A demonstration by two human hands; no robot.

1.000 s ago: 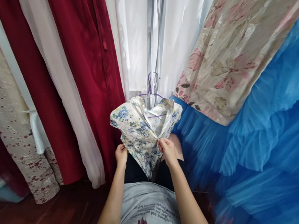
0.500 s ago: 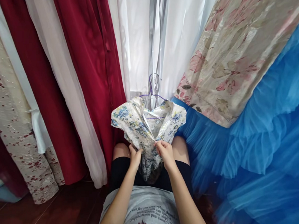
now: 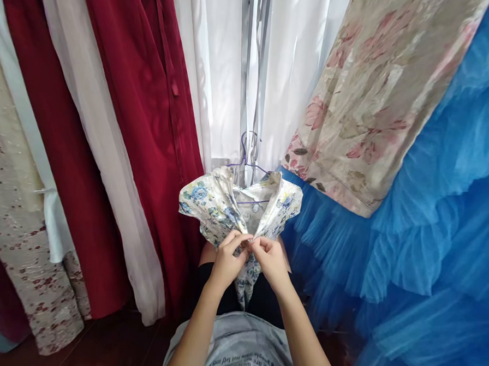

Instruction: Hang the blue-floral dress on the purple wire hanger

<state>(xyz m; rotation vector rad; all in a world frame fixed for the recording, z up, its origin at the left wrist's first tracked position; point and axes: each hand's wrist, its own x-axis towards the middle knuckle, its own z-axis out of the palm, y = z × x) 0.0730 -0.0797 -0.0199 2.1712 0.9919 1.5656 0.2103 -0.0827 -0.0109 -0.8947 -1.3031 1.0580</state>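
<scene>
A white blouse with blue and yellow flowers (image 3: pixel 217 200) lies across my lap, its shoulders spread on a thin purple hanger (image 3: pixel 244 160). Its front opening forms a V that narrows down to my fingers. My left hand (image 3: pixel 231 256) is closed on the blouse's front edge just left of the point of the V. Right beside it, my right hand (image 3: pixel 267 255) pinches the opposite edge, the fingertips of both hands nearly touching. Whatever small fastening may lie between the fingertips is hidden. Below the hands the blouse hangs gathered between my legs.
Dark red garments (image 3: pixel 149 123) and a pale sheer one (image 3: pixel 122 171) hang on the left. White cloth (image 3: pixel 221 67) hangs straight ahead. To the right are a beige floral garment (image 3: pixel 366 118) and a ruffled blue tulle skirt (image 3: pixel 422 225). Dark floor tiles (image 3: pixel 109 340) show at lower left.
My left hand has moved up and right from the blouse's side to its front edge, meeting my right hand, which stays pinched there. My legs have come closer together.
</scene>
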